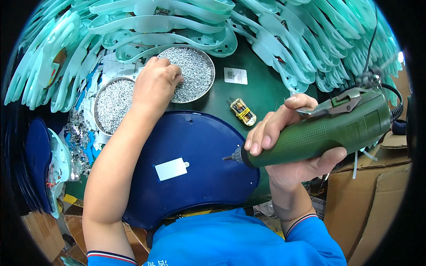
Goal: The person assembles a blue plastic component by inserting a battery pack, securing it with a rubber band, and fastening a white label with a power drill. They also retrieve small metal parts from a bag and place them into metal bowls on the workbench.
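My right hand (286, 139) is closed around a green electric screwdriver (319, 129), its bit pointing left over a dark blue curved plastic panel (206, 139). The panel lies in front of me, with a white rectangular plate (171, 169) on it and small holes near its rim. My left hand (161, 76) reaches to the left part of a round metal dish of small silver screws (193, 73); its fingertips touch the screws, and whether they pinch any is hidden. A second round dish of screws (114, 106) stands left of my left forearm.
Stacked mint-green plastic shells (166, 25) line the back and right. A white label card (235, 75) and a small device wrapped with yellow wire (243, 112) lie on the green tabletop (219, 96). Dark blue panels (38, 159) stand at left; cardboard boxes (362, 196) at right.
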